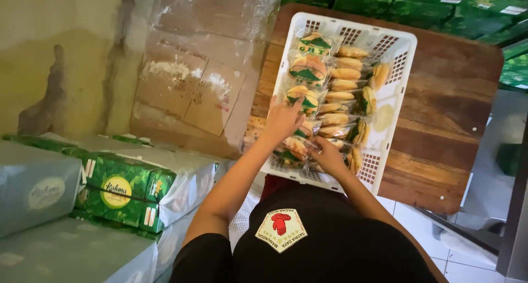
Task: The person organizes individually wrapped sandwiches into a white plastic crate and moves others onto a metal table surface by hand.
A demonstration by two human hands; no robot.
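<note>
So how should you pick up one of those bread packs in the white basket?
Pinch a bread pack by its clear wrapper edge, coming from above. The packs lie close together in rows in the white basket, so only the tops are free. The left hand already rests on top of one.

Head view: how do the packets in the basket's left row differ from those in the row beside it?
The left-row packets lie flat, showing green and yellow labels; the middle-row packets stand on edge, showing golden-brown edges. The left hand rests on the left row, and the right hand reaches the near end. Both rows sit in the white basket.
</note>
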